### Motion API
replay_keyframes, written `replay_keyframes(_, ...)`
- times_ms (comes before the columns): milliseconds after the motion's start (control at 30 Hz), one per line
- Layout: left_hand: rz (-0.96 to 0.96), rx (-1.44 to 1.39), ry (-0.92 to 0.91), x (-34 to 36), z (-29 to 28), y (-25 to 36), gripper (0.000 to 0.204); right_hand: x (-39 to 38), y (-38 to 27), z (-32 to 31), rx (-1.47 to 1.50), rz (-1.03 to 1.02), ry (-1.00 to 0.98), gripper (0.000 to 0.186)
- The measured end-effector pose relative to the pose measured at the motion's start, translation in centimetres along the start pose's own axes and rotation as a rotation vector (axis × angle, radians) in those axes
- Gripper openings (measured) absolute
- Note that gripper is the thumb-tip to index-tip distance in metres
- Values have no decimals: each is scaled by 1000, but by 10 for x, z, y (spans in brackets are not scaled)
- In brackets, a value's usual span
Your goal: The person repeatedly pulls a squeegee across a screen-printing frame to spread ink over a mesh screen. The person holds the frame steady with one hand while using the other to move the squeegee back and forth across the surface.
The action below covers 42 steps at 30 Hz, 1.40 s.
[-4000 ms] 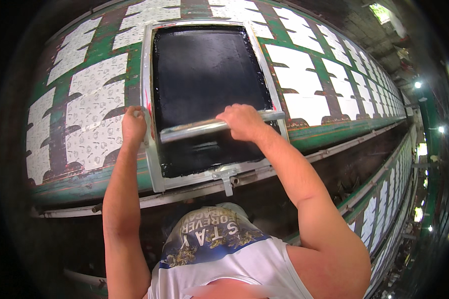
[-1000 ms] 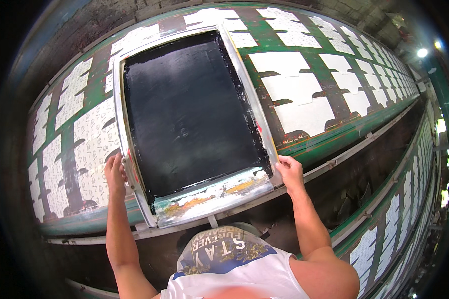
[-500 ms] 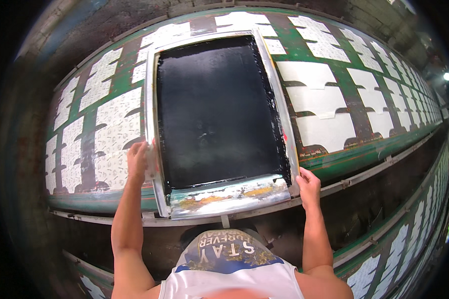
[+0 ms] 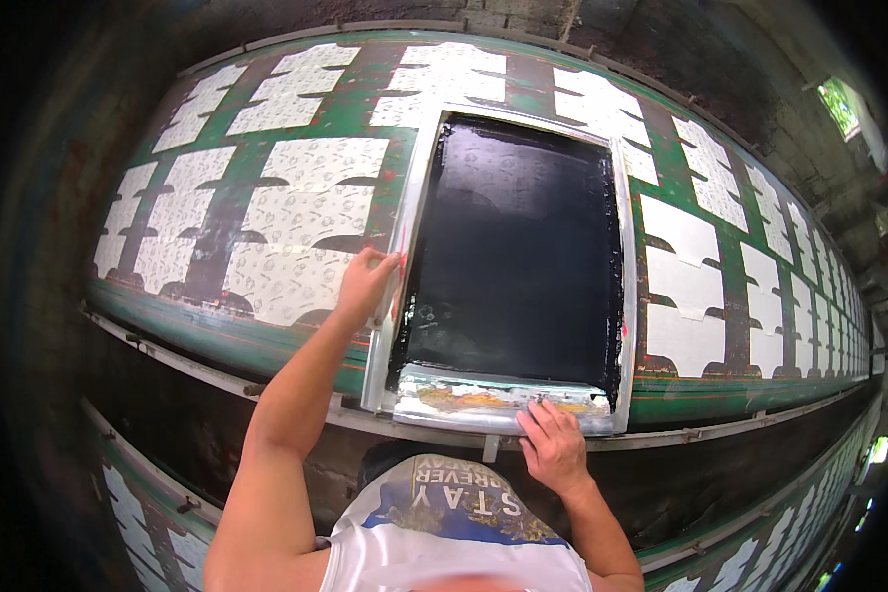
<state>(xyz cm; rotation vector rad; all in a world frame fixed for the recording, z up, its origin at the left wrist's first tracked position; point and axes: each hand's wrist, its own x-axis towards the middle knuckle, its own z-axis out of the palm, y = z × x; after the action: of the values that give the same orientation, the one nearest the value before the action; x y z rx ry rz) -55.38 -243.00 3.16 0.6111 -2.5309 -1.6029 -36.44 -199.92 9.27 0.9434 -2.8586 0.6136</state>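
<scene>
A screen-printing frame with pale metal rails lies on the long green table, its mesh coated in glossy black. Across its near end rests a wide squeegee, metallic and smeared with white, yellow and orange. My left hand pinches the left rail about midway along, thumb and fingers closed. My right hand is on the right part of the squeegee, fingers bent over its top and thumb on the near side. Whatever lies beneath the mesh is hidden.
White cut pieces with curved notches lie in rows on the green table. Those left of the frame carry small printed motifs; the nearest on the right look plain. A rail follows the near edge. Another table with white pieces stands at lower right.
My right hand has left the frame's right rail and moved onto the squeegee. My left hand stays at the left rail. The whole view has shifted, with the frame now further right in it.
</scene>
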Motion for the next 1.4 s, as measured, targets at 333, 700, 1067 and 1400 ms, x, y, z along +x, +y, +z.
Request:
replay_keyframes(333,-1,119,7,6,4,-6,52,45,-1,-16,-110,-107,60,49)
replay_keyframes(700,-22,47,-69,14,2,-15,50,134,34,-31,82,13,-233,50)
replay_keyframes(1067,14,111,-30,16,4,-20,52,161,59,-12,257,220,-667,55)
replay_keyframes(1400,36,190,5,13,5,-17,47,187,99,14,596,186,-897,53)
